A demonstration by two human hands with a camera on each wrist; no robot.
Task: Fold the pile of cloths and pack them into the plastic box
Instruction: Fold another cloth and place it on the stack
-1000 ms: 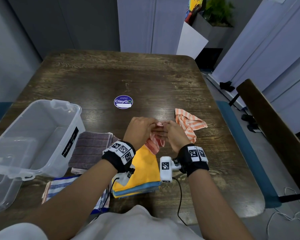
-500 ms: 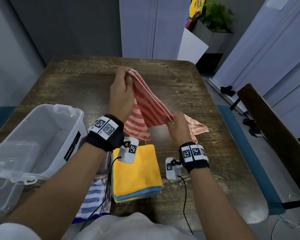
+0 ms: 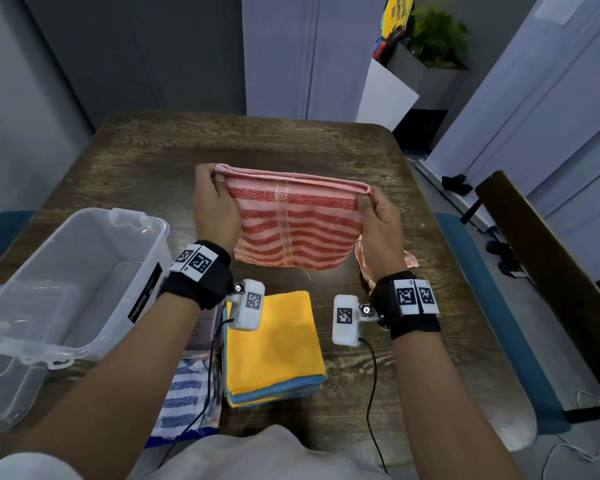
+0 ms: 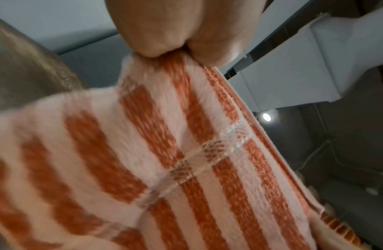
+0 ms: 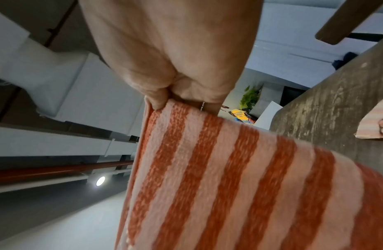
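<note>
The left hand [image 3: 215, 206] and right hand [image 3: 378, 220] pinch the top corners of the cloth [image 3: 291, 230], seemingly doubled and stretched left-right mid-frame, while the box [image 3: 132, 216] lies lower left, nearer the left hand.

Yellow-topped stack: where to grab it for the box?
Its right edge, coming from the right, I'd say: the stack lies flat and square, with bare table beside that edge, so fingers can slide under the bottom layer, thumb on top. The blue-striped cloth crowds its left edge.
</note>
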